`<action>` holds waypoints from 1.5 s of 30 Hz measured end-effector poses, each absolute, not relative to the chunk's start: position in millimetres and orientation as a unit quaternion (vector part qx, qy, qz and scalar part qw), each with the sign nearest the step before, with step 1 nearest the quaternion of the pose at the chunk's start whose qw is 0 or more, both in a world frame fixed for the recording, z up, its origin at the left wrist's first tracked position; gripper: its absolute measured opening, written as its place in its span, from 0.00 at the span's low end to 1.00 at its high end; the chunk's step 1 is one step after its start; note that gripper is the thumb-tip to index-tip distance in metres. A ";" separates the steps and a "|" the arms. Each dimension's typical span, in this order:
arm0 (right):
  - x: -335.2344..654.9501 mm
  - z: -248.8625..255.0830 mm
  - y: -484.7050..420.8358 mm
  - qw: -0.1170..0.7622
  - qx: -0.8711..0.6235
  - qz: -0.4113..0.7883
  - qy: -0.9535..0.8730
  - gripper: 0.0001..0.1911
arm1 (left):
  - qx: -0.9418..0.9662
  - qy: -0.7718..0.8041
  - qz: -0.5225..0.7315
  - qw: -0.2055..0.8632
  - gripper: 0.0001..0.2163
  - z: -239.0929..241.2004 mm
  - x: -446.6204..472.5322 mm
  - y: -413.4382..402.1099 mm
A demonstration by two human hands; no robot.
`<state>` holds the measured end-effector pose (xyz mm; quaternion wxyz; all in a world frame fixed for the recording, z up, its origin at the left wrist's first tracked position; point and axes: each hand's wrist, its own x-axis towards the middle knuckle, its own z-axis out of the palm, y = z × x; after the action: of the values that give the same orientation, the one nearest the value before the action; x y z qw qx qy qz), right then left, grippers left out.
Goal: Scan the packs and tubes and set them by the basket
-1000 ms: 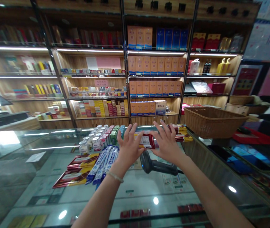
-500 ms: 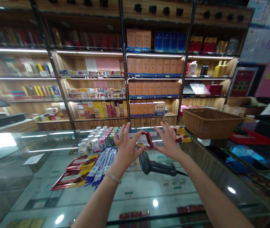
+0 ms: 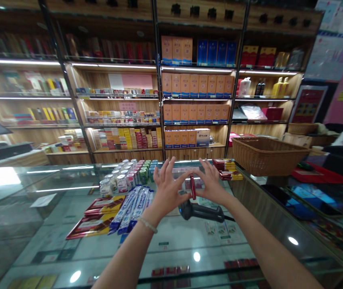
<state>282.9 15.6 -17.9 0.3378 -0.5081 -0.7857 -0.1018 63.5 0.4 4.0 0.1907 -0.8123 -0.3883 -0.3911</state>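
Observation:
Both my hands are raised over a glass counter point(image 3: 171, 245) and hold a small red pack point(image 3: 192, 187) between them. The pack is seen edge-on, upright, pinched by thumbs and fingertips. My left hand point(image 3: 168, 189) is on its left side with the other fingers spread upward. My right hand point(image 3: 211, 183) is on its right side, fingers also fanned. Just below the hands a black handheld barcode scanner point(image 3: 201, 210) lies on the glass.
On the counter to the left lie red-and-yellow bars point(image 3: 99, 214), blue-white sticks point(image 3: 132, 208) and several small bottles point(image 3: 123, 176). Flat red packs point(image 3: 225, 168) are stacked behind, and a wicker basket point(image 3: 268, 154) stands at right. Shelves of boxes point(image 3: 195, 100) fill the back wall.
The red pack has been turned from facing me flat to standing edge-on between my fingers, and both hands have drawn closer together around it.

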 end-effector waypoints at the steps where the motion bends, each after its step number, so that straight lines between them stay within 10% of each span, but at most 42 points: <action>1: 285.4 -16.4 15.6 0.342 -0.511 -0.110 -0.781 0.36 | -0.810 -0.391 -0.391 0.192 0.31 4.4 61.7 1.7; 10: 296.0 -8.4 12.5 0.318 -0.510 -0.251 -0.758 0.31 | -0.772 -0.435 -0.388 0.251 0.47 8.8 48.1 13.9; 26: 296.9 -3.9 11.9 0.360 -0.533 -0.260 -0.720 0.37 | -0.763 -0.484 -0.356 0.239 0.33 18.4 44.2 10.2; 45: 313.4 19.6 16.8 0.350 -0.569 -0.228 -0.708 0.20 | -0.743 -0.521 -0.361 0.216 0.29 39.8 75.8 24.9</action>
<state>313.4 16.8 19.6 0.3503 -0.5690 -0.7083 -0.2276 75.8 24.9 39.8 0.2163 -0.7430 -0.5206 -0.3608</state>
